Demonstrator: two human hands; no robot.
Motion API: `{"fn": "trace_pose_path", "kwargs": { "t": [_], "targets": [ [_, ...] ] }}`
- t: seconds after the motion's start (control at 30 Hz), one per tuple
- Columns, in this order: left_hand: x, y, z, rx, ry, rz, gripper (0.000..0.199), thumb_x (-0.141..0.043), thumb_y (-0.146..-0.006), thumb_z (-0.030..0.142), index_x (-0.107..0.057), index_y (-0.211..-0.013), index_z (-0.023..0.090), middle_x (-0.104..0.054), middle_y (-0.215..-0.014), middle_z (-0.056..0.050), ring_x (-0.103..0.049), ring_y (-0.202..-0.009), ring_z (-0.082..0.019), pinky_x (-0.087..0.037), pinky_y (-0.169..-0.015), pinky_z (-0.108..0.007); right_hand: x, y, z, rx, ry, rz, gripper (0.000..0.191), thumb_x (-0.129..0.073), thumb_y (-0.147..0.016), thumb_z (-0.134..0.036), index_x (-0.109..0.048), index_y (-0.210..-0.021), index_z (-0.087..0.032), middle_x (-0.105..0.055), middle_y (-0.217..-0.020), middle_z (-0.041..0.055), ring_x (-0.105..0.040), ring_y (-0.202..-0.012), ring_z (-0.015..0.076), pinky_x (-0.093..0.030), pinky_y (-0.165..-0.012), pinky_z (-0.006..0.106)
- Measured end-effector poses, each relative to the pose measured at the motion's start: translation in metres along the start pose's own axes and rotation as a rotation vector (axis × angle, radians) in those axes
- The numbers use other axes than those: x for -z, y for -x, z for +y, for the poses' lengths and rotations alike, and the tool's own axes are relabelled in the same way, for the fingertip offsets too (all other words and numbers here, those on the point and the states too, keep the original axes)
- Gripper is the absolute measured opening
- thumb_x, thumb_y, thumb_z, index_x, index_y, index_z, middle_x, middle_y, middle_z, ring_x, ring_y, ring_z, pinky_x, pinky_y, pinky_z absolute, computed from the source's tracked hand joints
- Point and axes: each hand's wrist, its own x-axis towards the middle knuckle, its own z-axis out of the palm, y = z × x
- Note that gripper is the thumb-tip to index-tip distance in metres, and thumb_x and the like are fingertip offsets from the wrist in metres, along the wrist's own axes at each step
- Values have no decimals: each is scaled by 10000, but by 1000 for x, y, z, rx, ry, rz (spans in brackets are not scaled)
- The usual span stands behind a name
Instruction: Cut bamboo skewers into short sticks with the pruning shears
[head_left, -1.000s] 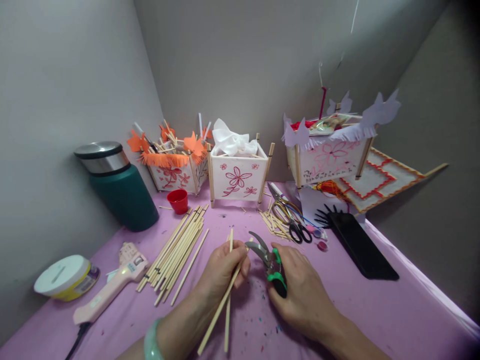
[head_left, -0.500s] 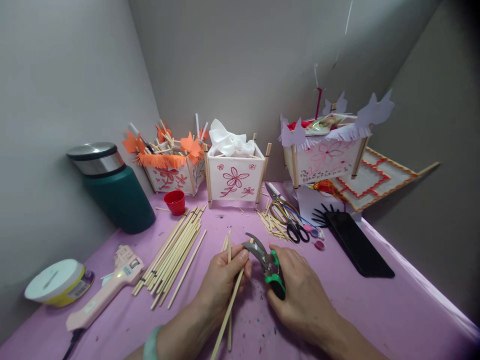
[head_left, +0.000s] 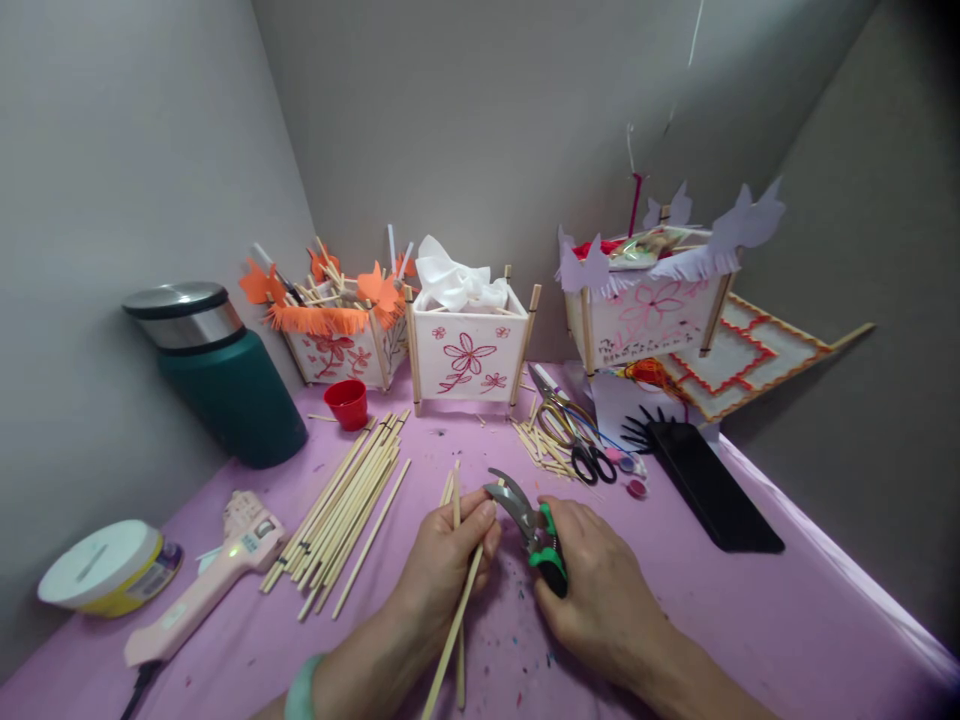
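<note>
Thin wooden sticks [head_left: 453, 640] are pinched in my left hand [head_left: 448, 555], at the front middle of the table. My right hand [head_left: 596, 585] is wrapped round green-handled pruning shears [head_left: 546, 560]. The curved metal blades point up and left, beside my left fingertips, with the upper end of one held stick between or against them; the exact contact is too small to tell. Left of my hands a bundle of long sticks [head_left: 349, 510] lies on the pink table, with one stick [head_left: 373, 540] apart from it.
A pink glue gun [head_left: 202, 590], a tub [head_left: 112, 567], a teal bottle [head_left: 232, 395] and a red cup [head_left: 346, 405] stand or lie left. Decorated boxes [head_left: 469, 355] line the back. Short sticks [head_left: 541, 445], scissors [head_left: 592, 462] and a black phone [head_left: 712, 490] lie right.
The shears' handles look slightly closer together in my right hand. The view has shifted a little; both hands stay in nearly the same place.
</note>
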Motion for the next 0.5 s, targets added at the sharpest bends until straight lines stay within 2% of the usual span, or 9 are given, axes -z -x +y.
{"fn": "trace_pose_path", "kwargs": {
  "t": [0.5],
  "targets": [
    [1,-1,2,9,-9,54,389,-774,-674,476,-528,-725,179,-419,-511,96,-247,-382,-24,-166,-364,-171,4,-9,-4,-24,13,-61,321,-549,-659,-188,-544,-979,-168,-629,-886,109,-587,-838,289,-485,-751,419]
  ]
}}
